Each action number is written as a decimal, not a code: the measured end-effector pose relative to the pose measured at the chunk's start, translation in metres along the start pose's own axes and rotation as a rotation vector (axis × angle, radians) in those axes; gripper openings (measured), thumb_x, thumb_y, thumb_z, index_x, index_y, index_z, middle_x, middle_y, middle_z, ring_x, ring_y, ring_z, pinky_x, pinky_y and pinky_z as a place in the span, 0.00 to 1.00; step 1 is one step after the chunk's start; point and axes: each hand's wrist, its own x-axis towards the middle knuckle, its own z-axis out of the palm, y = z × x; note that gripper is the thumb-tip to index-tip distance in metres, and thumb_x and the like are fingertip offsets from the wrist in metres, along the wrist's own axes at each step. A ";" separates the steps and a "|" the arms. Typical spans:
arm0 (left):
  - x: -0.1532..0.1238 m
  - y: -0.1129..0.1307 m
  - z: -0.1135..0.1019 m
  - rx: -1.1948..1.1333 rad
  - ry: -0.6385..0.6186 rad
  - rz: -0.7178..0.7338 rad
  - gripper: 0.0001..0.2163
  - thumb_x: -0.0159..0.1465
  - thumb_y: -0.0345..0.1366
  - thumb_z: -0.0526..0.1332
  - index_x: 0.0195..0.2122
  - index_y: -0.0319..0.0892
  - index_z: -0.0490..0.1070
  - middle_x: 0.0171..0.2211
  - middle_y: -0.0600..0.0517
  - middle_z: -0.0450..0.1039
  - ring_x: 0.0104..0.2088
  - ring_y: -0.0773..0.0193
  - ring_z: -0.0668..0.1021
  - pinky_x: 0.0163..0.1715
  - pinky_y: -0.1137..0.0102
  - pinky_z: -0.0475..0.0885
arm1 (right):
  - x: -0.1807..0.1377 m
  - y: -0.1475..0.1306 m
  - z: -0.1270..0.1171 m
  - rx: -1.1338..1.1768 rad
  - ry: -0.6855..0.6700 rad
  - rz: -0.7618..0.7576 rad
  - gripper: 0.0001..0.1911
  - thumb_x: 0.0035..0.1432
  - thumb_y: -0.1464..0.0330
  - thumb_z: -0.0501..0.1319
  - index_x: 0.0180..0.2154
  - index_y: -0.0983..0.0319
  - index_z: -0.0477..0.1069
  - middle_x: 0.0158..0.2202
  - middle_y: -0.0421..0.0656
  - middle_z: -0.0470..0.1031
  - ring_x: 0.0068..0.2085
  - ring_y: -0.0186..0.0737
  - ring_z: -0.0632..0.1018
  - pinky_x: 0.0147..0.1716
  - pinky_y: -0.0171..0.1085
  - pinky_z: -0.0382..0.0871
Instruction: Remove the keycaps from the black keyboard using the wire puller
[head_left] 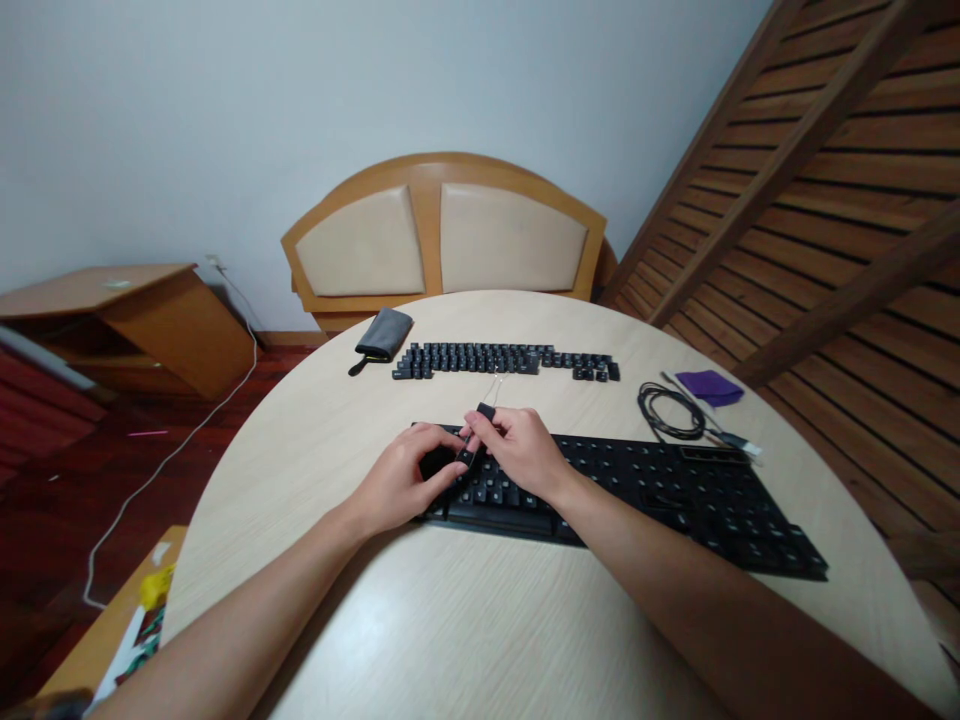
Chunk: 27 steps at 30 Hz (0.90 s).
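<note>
A black keyboard [517, 505] lies across the table beneath both hands, with many keycaps off its upper and right parts. My right hand [517, 440] is closed around the black handle of a wire keycap puller [486, 410], whose thin wire loops point away from me. Close against it, my left hand [416, 470] pinches a small black keycap [466, 457] between thumb and fingers, above the keyboard's left part. Behind the hands, loose black keycaps [472, 357] are laid out in rows like a keyboard layout. Fingers partly hide the held pieces.
On the round table [300, 440] are a grey pouch [385, 334] at the back left, a coiled black cable [671, 412] and a purple cloth [709, 388] at the right. A padded headboard [435, 240] stands behind, a wooden slatted panel [825, 170] to the right.
</note>
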 end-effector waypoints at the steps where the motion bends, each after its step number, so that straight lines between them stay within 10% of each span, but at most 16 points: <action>1: 0.000 0.000 0.001 -0.023 -0.001 -0.013 0.08 0.65 0.35 0.63 0.44 0.43 0.74 0.43 0.47 0.78 0.46 0.56 0.77 0.50 0.58 0.70 | 0.000 0.000 0.000 0.000 0.000 -0.001 0.23 0.65 0.56 0.57 0.25 0.62 0.77 0.32 0.43 0.82 0.33 0.38 0.81 0.36 0.34 0.71; 27: 0.002 -0.003 0.001 -0.096 0.038 0.065 0.08 0.65 0.33 0.65 0.46 0.46 0.76 0.44 0.48 0.80 0.46 0.57 0.78 0.50 0.57 0.71 | 0.003 0.002 0.000 0.186 -0.036 0.082 0.20 0.61 0.53 0.60 0.32 0.64 0.75 0.25 0.42 0.78 0.28 0.37 0.79 0.32 0.35 0.72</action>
